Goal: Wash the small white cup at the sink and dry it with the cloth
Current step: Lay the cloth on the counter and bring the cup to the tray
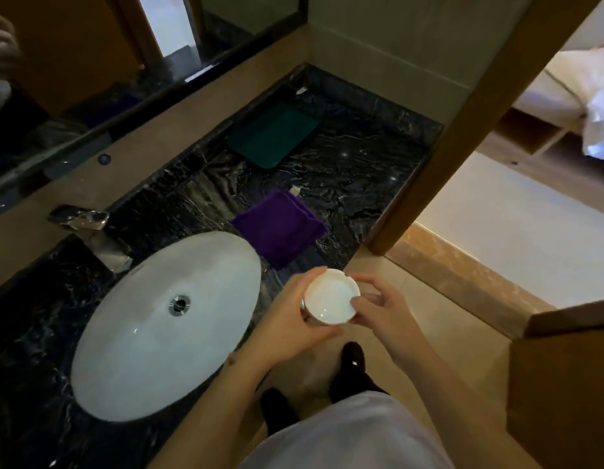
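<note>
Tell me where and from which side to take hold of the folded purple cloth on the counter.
Pinch the folded purple cloth at its near corner, the one pointing toward the dark marble counter's front edge, coming down from above. It lies flat and square, so only edges and corners give purchase, and that corner sits nearest the right hand.

The left hand covered the near side wall of the small white ceramic cup. The oval white basin's chrome tap was blurred.
</note>
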